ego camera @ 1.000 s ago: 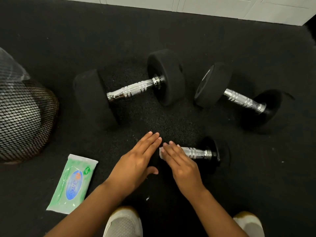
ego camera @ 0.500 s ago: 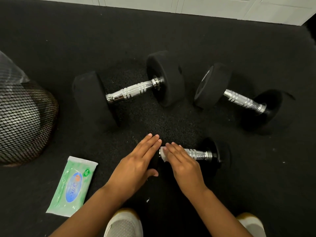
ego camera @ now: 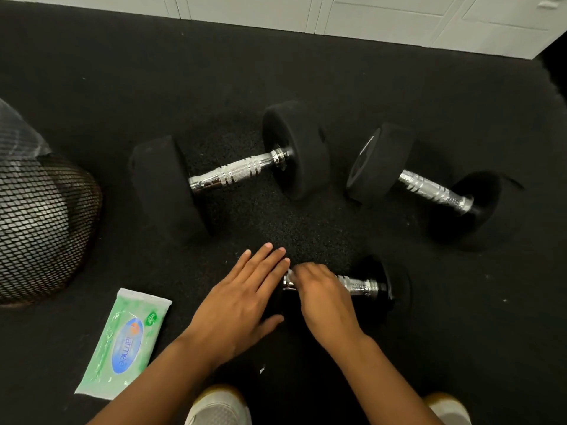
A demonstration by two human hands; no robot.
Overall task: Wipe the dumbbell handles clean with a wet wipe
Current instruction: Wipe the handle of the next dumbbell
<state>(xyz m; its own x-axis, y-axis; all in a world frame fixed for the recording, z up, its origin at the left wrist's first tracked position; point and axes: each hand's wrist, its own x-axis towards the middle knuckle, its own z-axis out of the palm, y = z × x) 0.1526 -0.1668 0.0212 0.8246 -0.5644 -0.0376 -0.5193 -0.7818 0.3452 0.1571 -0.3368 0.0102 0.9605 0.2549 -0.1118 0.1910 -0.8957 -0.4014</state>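
The right hand's fingers curl down over the near end of the small dumbbell's handle, pinching a scrap of white wipe that peeks out at the fingertips. The left hand lies flat and spread — holding nothing — over the dumbbell's left weight, apparently to steady it.

The handle's long axis runs left to right across the floor, so the unwiped chrome lies to the right of the right fingers, toward the black end disc. My guess is the next stroke slides rightward along that axis; the right hand is already on it, the left only braces.

The bare chrome looks bright, knurled and ringed; I cannot tell if it is damp.

Two larger dumbbells lie farther off: one beyond the left hand, one to the far right, both handles uncovered. The wipe pack lies near the left forearm.
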